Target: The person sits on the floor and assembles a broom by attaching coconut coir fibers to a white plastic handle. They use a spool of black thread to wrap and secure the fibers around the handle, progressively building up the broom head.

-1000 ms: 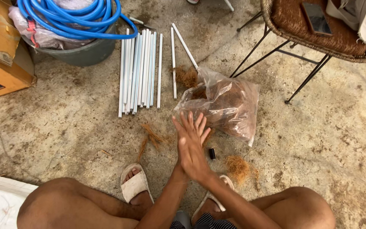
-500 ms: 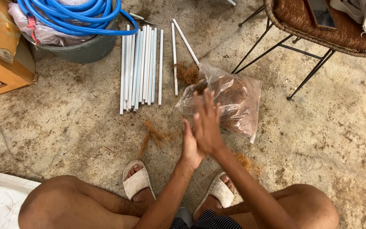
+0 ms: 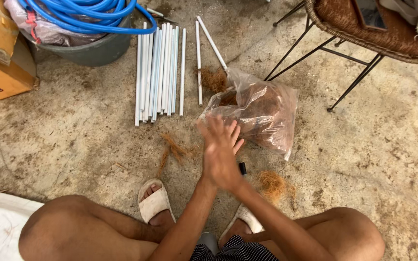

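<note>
Coir is apparently being rolled between flat palms, right hand (image 3: 224, 162) over left hand (image 3: 214, 133); fingers extended, grip unclear. Even pressure is being advised above the bag (image 3: 262, 111).

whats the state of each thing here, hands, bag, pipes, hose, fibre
left hand: palm pressed flat against the other, holds nothing visible
right hand: pressed against the left, fingers straight
plastic bag: lying on the floor, open end at upper left, full of brown fibre
white pipes: lying side by side, two apart
blue hose: coiled over the grey tub
loose fibre tufts: scattered on the concrete
</note>
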